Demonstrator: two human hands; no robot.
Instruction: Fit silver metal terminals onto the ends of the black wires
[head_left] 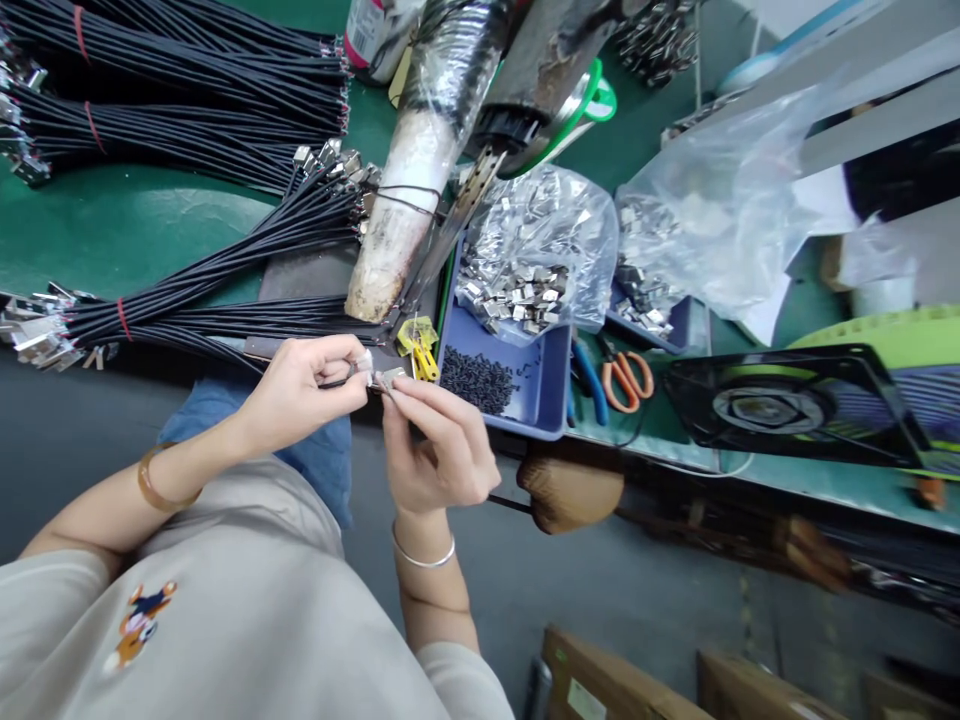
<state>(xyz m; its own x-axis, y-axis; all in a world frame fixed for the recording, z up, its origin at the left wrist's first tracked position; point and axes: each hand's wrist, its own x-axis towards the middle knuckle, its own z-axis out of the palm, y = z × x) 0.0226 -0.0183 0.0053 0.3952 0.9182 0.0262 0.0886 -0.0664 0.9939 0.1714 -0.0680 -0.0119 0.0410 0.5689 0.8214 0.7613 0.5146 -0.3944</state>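
Observation:
Close together at the bench's front edge, both hands are pinched around small parts. My left hand (311, 392) is closed on the end of a black cable, whose tip shows pale between thumb and forefinger. In my right hand (442, 440), thumb and fingertips grip a small silver metal connector shell (391, 377), right beside the cable end. Whether the two parts touch, I cannot tell. Just behind the fingers lies a yellow clip-like tool (421, 350). More black cables with metal ends (247, 240) reach across the bench on the left.
A blue tray (551, 400) holds small black pieces (476, 380) and a plastic bag of metal shells (536, 290). Orange-handled scissors (628, 380), blue-handled pliers (590, 382) and a black fan (787, 405) lie to the right. A wrapped tube (420, 170) overhangs the work spot.

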